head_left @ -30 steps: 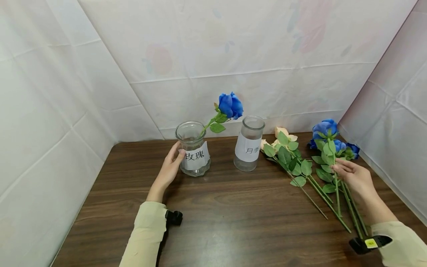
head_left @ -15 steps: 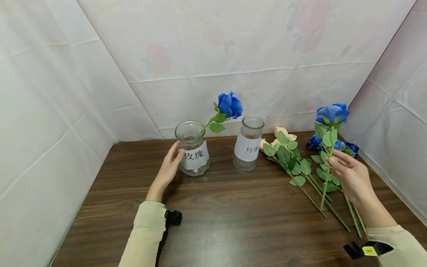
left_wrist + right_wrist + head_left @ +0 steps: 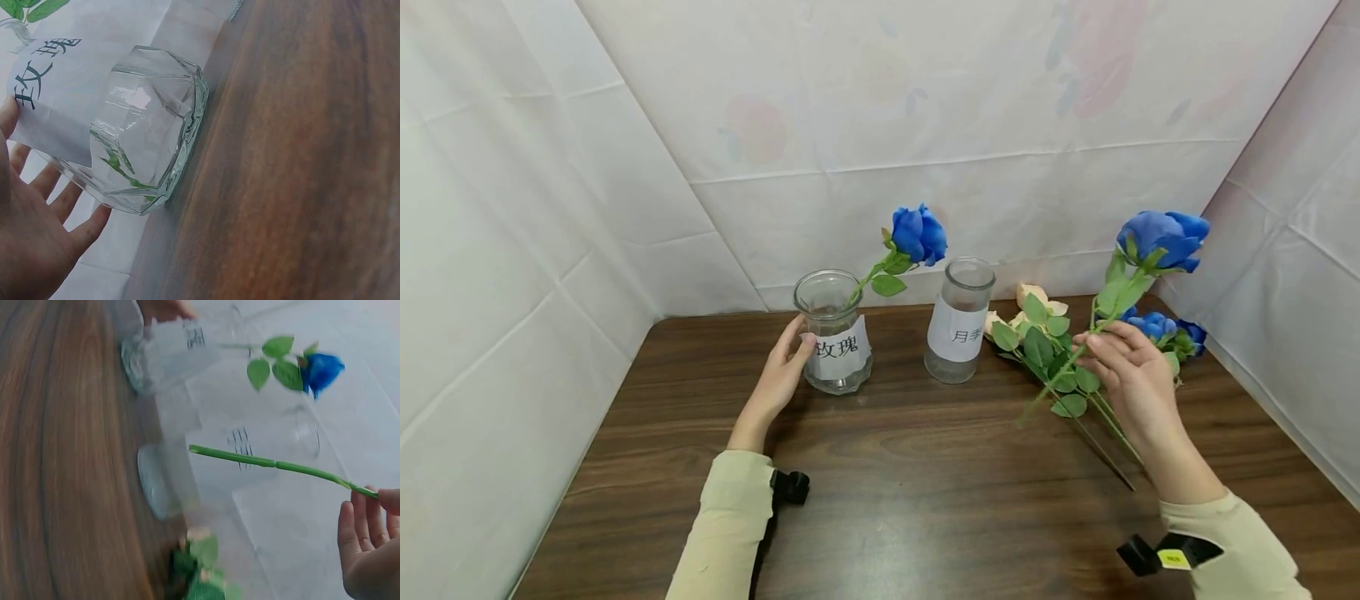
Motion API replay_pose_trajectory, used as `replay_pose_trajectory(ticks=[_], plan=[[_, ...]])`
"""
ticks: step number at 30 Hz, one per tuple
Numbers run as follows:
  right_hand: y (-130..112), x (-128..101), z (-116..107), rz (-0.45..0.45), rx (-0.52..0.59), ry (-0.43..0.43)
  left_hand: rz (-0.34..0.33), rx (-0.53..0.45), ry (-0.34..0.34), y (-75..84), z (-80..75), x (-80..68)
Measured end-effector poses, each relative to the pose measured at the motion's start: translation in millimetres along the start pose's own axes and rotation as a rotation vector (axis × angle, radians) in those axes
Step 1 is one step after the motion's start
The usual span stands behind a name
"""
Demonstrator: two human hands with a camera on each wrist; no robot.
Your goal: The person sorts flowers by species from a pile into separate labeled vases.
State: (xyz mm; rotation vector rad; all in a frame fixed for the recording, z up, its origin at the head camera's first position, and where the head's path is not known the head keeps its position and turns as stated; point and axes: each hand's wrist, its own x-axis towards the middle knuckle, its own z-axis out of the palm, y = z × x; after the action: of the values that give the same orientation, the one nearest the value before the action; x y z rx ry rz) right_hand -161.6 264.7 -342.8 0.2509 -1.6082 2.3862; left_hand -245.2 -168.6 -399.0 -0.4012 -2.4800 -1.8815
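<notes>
My right hand (image 3: 1126, 367) pinches the green stem (image 3: 275, 464) of a blue rose (image 3: 1165, 237) and holds it tilted above the table, bloom up to the right. My left hand (image 3: 784, 367) rests with straight fingers against the side of a labelled glass vase (image 3: 835, 342), seen close up in the left wrist view as the vase (image 3: 144, 137) beside my palm (image 3: 31, 237). One blue rose (image 3: 919, 235) stands in that vase. A second labelled glass vase (image 3: 961, 321) stands to its right with nothing in it.
Peach roses with leafy stems (image 3: 1037, 333) lie on the brown wooden table (image 3: 910, 483) right of the second vase. More blue roses (image 3: 1159, 327) lie behind my right hand. White cloth walls close in the table on three sides.
My right hand lifted one blue rose off the pile and carried it up and to the left, its stem end swinging toward the vases. The left hand stayed against the vase.
</notes>
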Motion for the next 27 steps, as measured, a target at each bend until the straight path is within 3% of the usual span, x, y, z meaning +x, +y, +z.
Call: replay_pose_trajectory(ticks=[8,17,27], plan=[[19,8,53,-0.093,-0.009,0.115,0.01,0.012,0.019,-28.5,-0.2,11.4],[35,23,109,-0.189,0.224,0.137,0.026,0.001,0.04,-29.3,0.8,11.4],[47,40,165,-0.304,0.358,0.185,0.025,0.002,0.041,-29.7,0.6,11.0]])
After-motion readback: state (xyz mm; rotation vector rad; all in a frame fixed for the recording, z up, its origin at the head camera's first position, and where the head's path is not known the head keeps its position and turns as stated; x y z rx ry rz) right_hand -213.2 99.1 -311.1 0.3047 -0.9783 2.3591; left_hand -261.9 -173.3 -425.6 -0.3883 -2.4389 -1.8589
